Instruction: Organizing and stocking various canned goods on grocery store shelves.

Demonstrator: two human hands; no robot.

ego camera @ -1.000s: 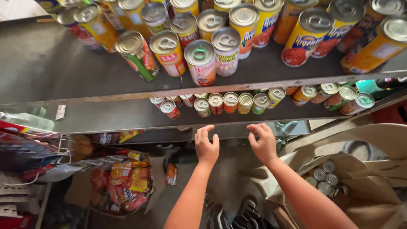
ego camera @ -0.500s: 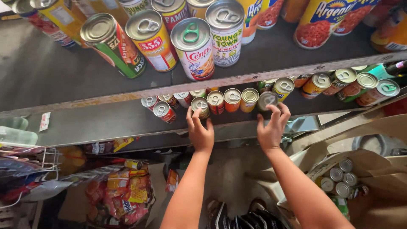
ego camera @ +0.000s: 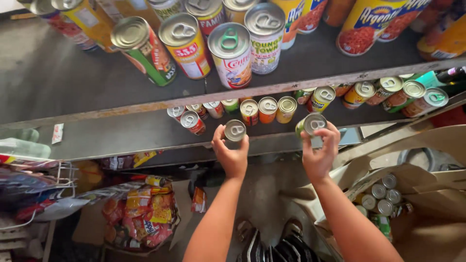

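Both hands are now lifting cans off the lower shelf (ego camera: 126, 133). Left hand (ego camera: 232, 155) is gripping a small can (ego camera: 235, 130), right hand (ego camera: 319, 153) a green-labelled can (ego camera: 310, 124), both upright just before the row of cans (ego camera: 267, 107).

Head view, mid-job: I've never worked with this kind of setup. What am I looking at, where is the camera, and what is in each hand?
There is no machine here: the picture comes from a camera worn on a person's head, looking down past their two bare arms at a set of dark shelves.

The left hand holds a small can by its sides, pull-tab lid facing the camera. The right hand holds another small can the same way, tilted a little. Both cans are at the front edge of the lower shelf.

On that shelf stands a row of small cans. The upper shelf carries taller cans. Lower right, an open cardboard box holds more cans. Lower left are snack packets in clear wrap.
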